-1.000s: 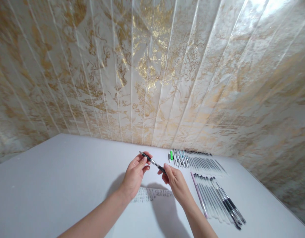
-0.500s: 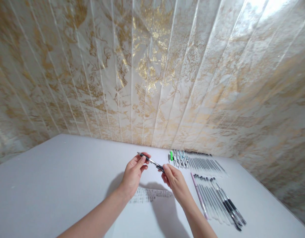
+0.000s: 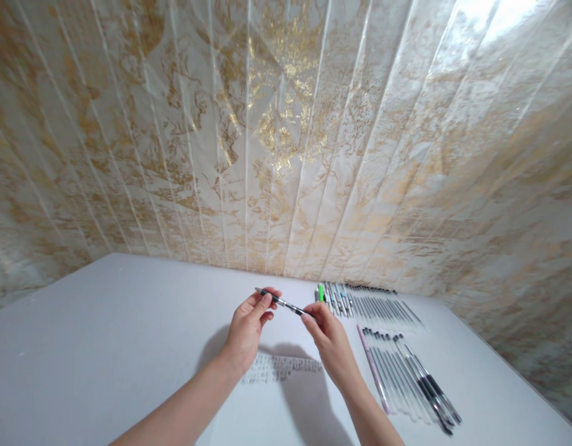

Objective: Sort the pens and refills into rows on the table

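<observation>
A black and silver pen (image 3: 290, 306) is held in the air between my two hands, its tip pointing to the upper left. My left hand (image 3: 248, 322) pinches the black grip part near the tip. The rear end is between the thumb and fingers of my right hand (image 3: 325, 328), which hide that end. Below the hands lies a white sheet of paper (image 3: 267, 409) with rows of dark handwriting near its top, partly under the shadows of my arms.
On the white table (image 3: 104, 328), several pens and a green marker (image 3: 321, 292) lie at the back right, beside a row of thin refills (image 3: 383, 308). Nearer are a pink pen (image 3: 375, 371), more refills and several black-gripped pens (image 3: 432, 390). A gold-patterned curtain (image 3: 276, 155) hangs behind.
My right hand has shifted its grip slightly on the pen's rear end, and its thumb now sits differently. The pen has tilted a little flatter. My left hand has barely moved.
</observation>
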`<state>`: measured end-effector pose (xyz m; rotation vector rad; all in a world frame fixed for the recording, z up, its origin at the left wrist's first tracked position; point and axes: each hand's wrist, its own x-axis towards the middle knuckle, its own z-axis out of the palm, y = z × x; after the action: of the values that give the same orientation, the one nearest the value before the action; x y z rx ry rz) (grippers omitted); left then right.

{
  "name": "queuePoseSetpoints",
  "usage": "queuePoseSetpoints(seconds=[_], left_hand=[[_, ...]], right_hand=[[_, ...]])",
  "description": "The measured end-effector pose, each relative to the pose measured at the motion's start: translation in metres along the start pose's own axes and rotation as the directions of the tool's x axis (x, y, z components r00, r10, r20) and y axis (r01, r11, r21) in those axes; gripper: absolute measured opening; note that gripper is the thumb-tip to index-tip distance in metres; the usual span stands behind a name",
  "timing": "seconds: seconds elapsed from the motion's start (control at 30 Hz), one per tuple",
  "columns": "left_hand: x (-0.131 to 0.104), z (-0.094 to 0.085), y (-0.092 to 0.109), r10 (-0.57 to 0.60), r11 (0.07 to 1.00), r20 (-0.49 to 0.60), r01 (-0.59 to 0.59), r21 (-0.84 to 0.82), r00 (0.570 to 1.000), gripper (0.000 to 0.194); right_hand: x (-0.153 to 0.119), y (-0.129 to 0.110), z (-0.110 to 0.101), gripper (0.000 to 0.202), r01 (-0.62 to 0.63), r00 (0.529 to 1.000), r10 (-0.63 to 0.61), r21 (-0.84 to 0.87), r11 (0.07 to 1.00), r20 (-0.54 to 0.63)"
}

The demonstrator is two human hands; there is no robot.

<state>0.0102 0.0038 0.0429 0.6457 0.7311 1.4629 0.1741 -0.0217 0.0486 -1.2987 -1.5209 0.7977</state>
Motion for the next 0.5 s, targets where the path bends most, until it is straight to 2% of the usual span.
queuePoseSetpoints(seconds=[0.13, 0.27, 0.33, 0.4, 0.47, 0.5], left_hand=[[0.0, 0.001, 0.001, -0.009, 1.0, 0.01, 0.009, 0.017, 1.0, 0.033], [-0.002, 0.004, 0.003, 0.015, 0.997, 0.031, -0.017, 0.07, 0.999, 0.032], [-0.004, 0.005, 0.003, 0.048, 0.989, 0.071, -0.057, 0.134, 0.996, 0.03], [-0.009, 0.007, 0.001, 0.07, 0.97, 0.137, -0.1, 0.222, 0.988, 0.026], [-0.016, 0.01, -0.001, 0.077, 0.947, 0.221, -0.14, 0.288, 0.972, 0.022], [-0.019, 0.011, -0.003, 0.074, 0.941, 0.259, -0.154, 0.301, 0.963, 0.02]], right_hand=[[0.0, 0.006, 0.002, 0.051, -0.123, 0.991, 0.123, -0.002, 0.992, 0.042], [0.002, 0.005, 0.003, 0.054, -0.213, 0.976, 0.198, 0.23, 0.95, 0.084], [0.002, -0.002, 0.002, 0.051, -0.246, 0.968, 0.238, 0.437, 0.865, 0.076], [0.001, -0.01, 0.003, 0.049, -0.258, 0.96, 0.265, 0.629, 0.733, 0.086], [-0.001, -0.017, 0.005, 0.047, -0.269, 0.957, 0.262, 0.717, 0.643, 0.123], [-0.002, -0.02, 0.007, 0.046, -0.267, 0.958, 0.255, 0.72, 0.64, 0.128]])
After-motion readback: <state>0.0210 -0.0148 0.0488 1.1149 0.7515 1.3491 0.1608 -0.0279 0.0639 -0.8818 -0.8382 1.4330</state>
